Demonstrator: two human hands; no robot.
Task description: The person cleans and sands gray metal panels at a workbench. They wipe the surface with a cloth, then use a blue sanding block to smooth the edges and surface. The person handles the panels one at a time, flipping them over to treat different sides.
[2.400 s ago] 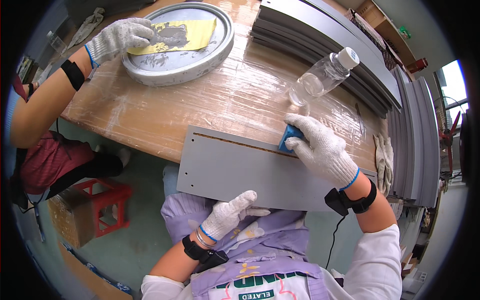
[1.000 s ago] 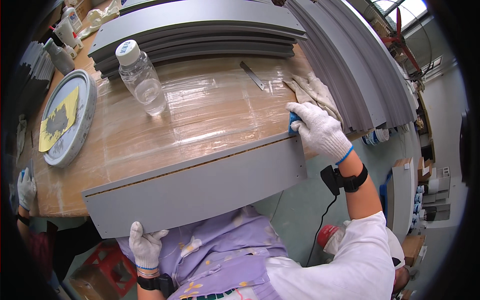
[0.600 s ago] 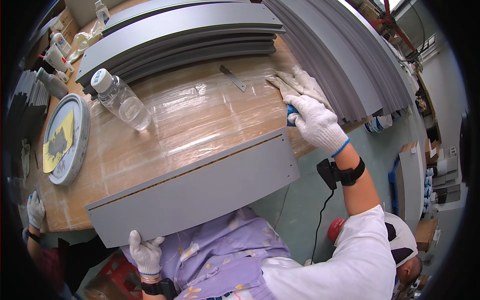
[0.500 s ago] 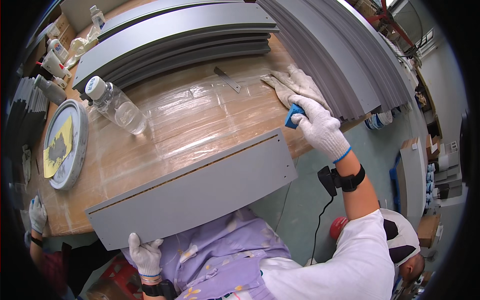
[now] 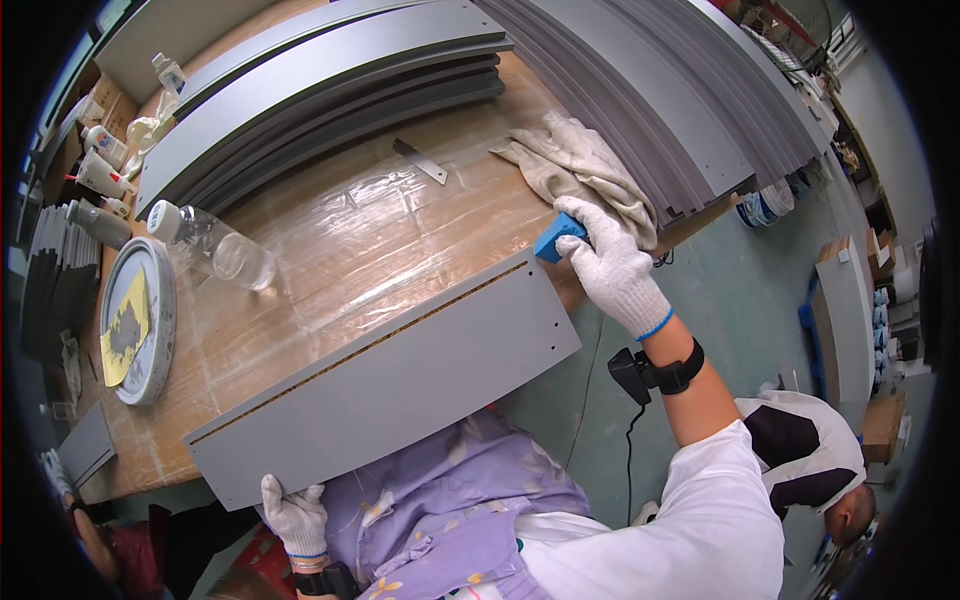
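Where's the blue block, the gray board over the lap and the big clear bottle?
Blue block (image 5: 555,238): head view, its uncovered side.
Gray board (image 5: 385,381): head view, middle of its face.
Clear bottle (image 5: 217,250): head view, its body.

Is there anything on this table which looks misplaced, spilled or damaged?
One thing, perhaps: a thin metal strip, possibly a bare blade, lies loose on the table between the stacked gray panels and the crumpled cloth, with no handle visible. I see no spill or clear damage.

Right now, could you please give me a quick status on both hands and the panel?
Right hand holding blue block. Left hand at near edge of grey panel. Crumpled cloth close beyond block.
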